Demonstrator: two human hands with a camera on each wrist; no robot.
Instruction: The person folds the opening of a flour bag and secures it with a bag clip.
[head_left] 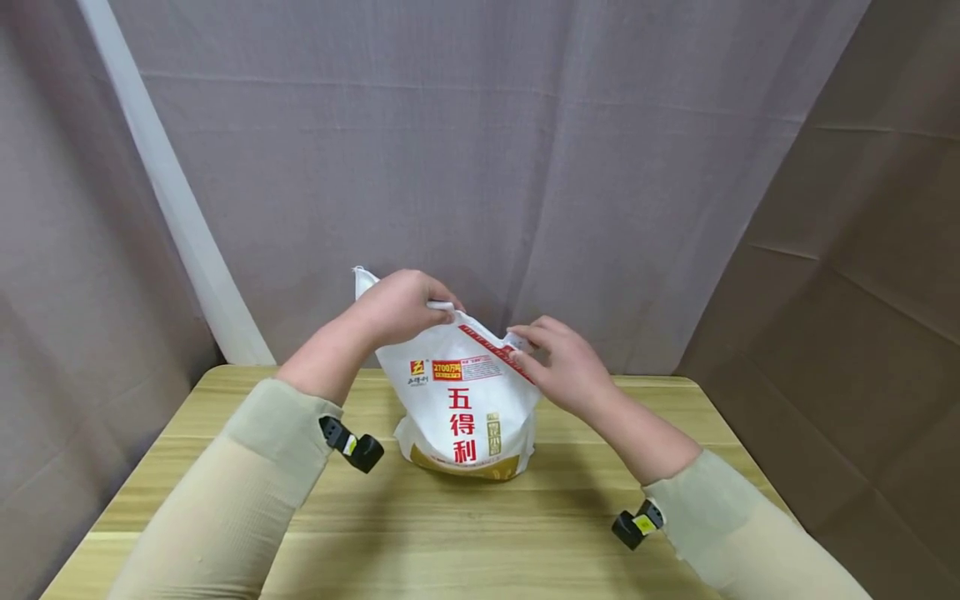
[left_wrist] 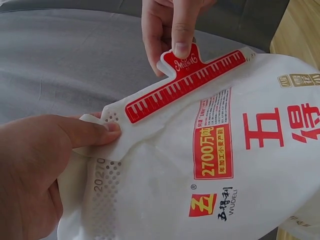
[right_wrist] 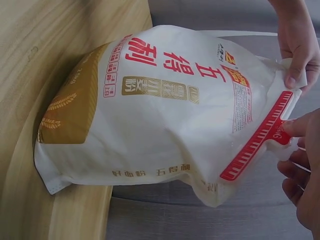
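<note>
Two hands at the flour bag's [head_left: 465, 408] top edge — left hand [head_left: 397, 304] pinching, right hand [head_left: 562, 362] on clip [left_wrist: 185, 85].

Left hand [head_left: 401, 304] and right hand [head_left: 566, 367] raised, fingers pinching, forearms converging.

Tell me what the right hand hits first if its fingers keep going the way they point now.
Nothing to travel through: the right hand already pinches the tab of the red clip on the flour bag. Pushing further left would likely press clip and bag top toward the left hand, though depth is unclear.
</note>
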